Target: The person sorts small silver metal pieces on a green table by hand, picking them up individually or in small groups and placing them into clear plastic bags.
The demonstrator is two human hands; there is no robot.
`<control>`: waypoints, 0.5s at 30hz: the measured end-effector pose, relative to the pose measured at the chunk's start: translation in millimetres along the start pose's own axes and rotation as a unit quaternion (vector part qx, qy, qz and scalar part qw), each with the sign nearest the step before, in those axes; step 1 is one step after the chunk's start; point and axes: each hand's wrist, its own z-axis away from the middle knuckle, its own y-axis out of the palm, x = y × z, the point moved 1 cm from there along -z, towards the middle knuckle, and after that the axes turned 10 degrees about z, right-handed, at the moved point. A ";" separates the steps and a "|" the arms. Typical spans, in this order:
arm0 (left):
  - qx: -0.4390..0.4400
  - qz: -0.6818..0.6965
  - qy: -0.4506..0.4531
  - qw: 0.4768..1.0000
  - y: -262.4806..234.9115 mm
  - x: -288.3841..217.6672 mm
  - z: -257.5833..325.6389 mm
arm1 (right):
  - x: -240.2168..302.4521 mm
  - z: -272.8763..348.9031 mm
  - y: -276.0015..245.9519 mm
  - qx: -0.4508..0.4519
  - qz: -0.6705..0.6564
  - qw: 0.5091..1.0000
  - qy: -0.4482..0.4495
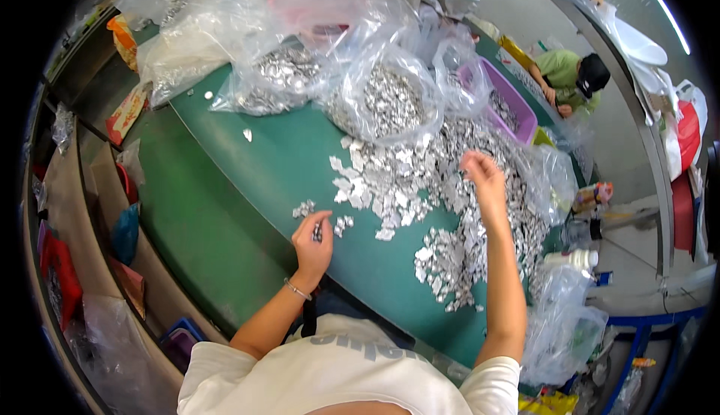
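Note:
My left hand [313, 241] is curled near the table's front edge, with small silvery metal pieces [318, 232] showing between its fingers. Beside it on the green tabletop lie two little clusters of the same pieces [343, 224]. Over a wide heap of silvery flat pieces [480, 242] at the right is my right hand [484, 175], its fingers bent in and close together. Whether it pinches a piece cannot be made out. Brighter, larger flakes [367, 182] spread along the heap's left side.
Behind the heap stand an open clear bag of silvery pieces [390, 104] and another filled bag [281, 77]. A purple basin [514, 104] holds more pieces. Across the table sits a person in green [559, 74]. A white bottle [574, 259] lies at the right edge.

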 end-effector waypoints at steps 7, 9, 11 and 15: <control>0.004 0.004 0.021 1.000 1.3 6.4 0.1 | -27.9 192.4 51.0 0.005 0.498 0.860 -0.115; 0.013 -0.005 0.032 0.999 2.6 6.5 0.2 | -47.1 206.7 48.0 -0.040 0.489 0.860 -0.139; 0.018 -0.019 0.052 0.998 5.5 1.6 -0.6 | -62.8 215.4 35.7 -0.071 0.436 0.884 -0.152; 0.011 -0.040 0.087 0.995 6.1 6.6 -2.9 | -79.7 222.9 18.8 -0.162 0.418 0.879 -0.161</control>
